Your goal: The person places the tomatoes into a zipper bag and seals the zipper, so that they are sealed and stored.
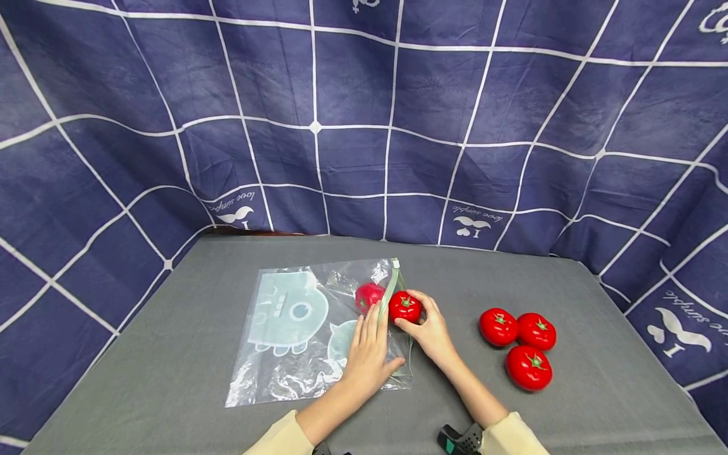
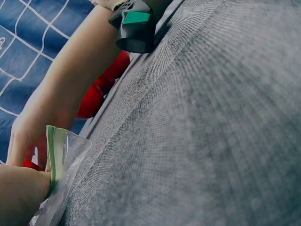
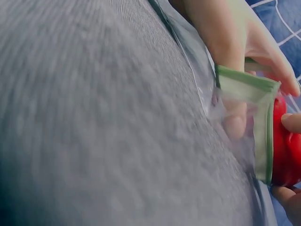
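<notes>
A red tomato point(image 1: 405, 306) sits at the mouth of a clear zip bag point(image 1: 284, 373) just right of the frame's centre, gripped in a person's right hand point(image 1: 435, 332), thumb and fingers curled around its sides. The left hand point(image 1: 370, 351) lies across the bag at its green-edged strip point(image 1: 390, 291), fingers extended and thumb spread apart, with no tomato in its hold; the right wrist view shows that thumb through the clear plastic, the strip standing parted beside it. A red, round item point(image 1: 368, 296) shows through the film inside the bag, close to the opening.

Three more tomatoes point(image 1: 529, 368) form a cluster at the right of the frame on the grey surface point(image 1: 455, 272), well apart from the bag. The step in hand appears to be loading a tomato into the bag; whether any part of the gripped one is past the strip is hard to tell. The next move would seem to call for the left hand to keep the mouth parted while the right pushes the tomato leftward and lets go inside, clear of the strip, which could snag or fold.
</notes>
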`<state>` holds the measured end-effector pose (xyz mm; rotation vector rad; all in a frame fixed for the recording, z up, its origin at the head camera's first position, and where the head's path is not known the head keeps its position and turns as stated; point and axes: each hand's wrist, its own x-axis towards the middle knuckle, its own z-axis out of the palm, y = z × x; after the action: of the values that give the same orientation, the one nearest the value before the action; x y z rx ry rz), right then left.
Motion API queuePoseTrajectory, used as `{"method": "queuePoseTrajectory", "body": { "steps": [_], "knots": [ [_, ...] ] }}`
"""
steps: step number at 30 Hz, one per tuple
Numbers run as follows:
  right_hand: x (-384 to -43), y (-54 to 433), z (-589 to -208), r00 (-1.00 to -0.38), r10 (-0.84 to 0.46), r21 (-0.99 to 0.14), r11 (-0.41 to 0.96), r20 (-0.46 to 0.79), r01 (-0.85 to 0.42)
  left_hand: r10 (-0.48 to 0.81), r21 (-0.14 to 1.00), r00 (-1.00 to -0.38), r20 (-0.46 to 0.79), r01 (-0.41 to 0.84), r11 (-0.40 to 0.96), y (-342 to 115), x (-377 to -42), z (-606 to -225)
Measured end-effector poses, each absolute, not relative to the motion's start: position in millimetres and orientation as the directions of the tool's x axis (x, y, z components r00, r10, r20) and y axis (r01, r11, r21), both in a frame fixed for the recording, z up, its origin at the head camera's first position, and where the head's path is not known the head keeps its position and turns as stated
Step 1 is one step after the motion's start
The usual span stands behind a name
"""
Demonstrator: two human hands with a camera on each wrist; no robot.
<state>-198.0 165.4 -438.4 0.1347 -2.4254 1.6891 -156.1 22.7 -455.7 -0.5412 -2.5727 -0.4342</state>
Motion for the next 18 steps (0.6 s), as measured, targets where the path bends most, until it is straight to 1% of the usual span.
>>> {"method": "queuePoseTrajectory", "body": {
  "steps": [11,18],
  "knots": [
    [-205,154,-442,-0.977,0.023,-0.935,0.296,0.211,-0.195,0.305,0.211,-0.802,0.515,0.463,0.861,22,-156,-455],
    [-210,153,-445,-0.984,0.012,-0.951,0.259,0.180,-0.170,0.306,0.198,-0.796,0.522,0.462,0.864,22,-157,-455]
  ]
}}
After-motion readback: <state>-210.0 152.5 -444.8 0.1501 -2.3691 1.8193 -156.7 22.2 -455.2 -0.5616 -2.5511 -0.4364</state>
